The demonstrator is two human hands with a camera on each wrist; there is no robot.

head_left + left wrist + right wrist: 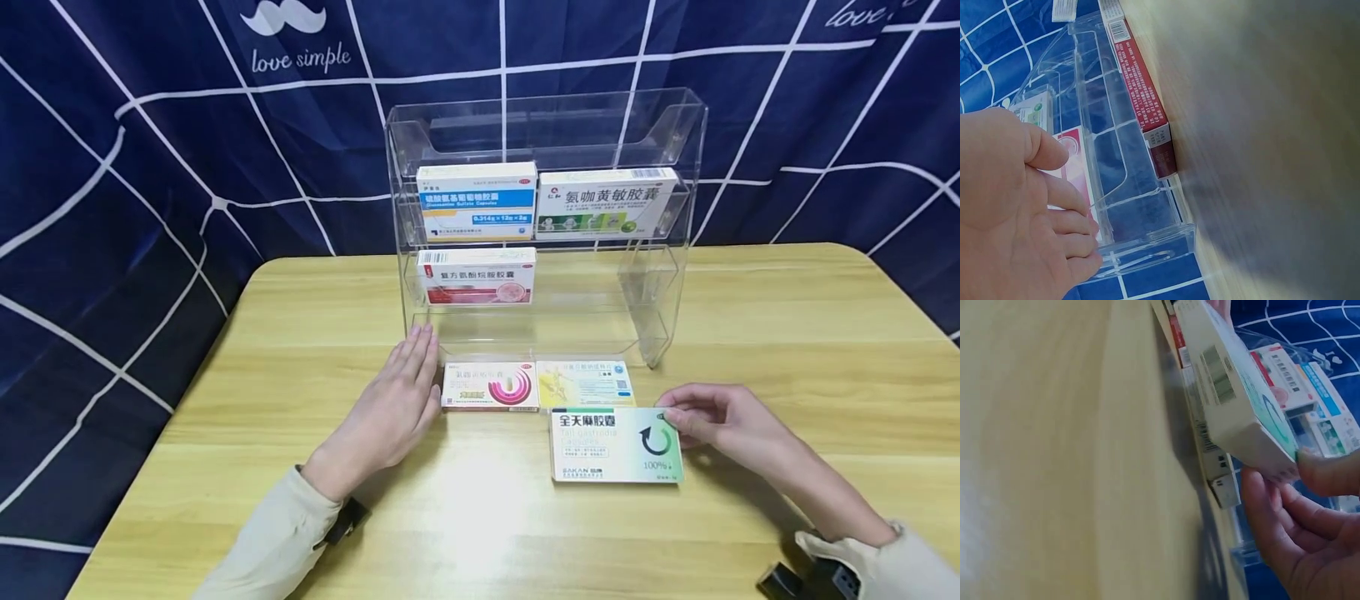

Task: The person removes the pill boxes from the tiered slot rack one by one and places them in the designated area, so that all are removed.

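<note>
My right hand [708, 421] pinches the right end of a white and green medicine box [615, 458] between thumb and fingers. In the right wrist view this box stands tilted above the wooden table. With fingers straight, my left hand [390, 408] lies by the lower left corner of a clear acrylic display rack [543, 329]; whether it touches the rack I cannot tell. Side by side at the rack's front foot are a pink and white medicine box [487, 385] and a yellow and white one [585, 383], whose lower edge the held box partly covers.
On the rack's upper tier sit a blue and white medicine box [477, 202] and a white and green one [603, 204]. A red and white box [476, 277] occupies the left of the tier below. A dark blue checked cloth [300, 150] hangs behind the wooden table [315, 308].
</note>
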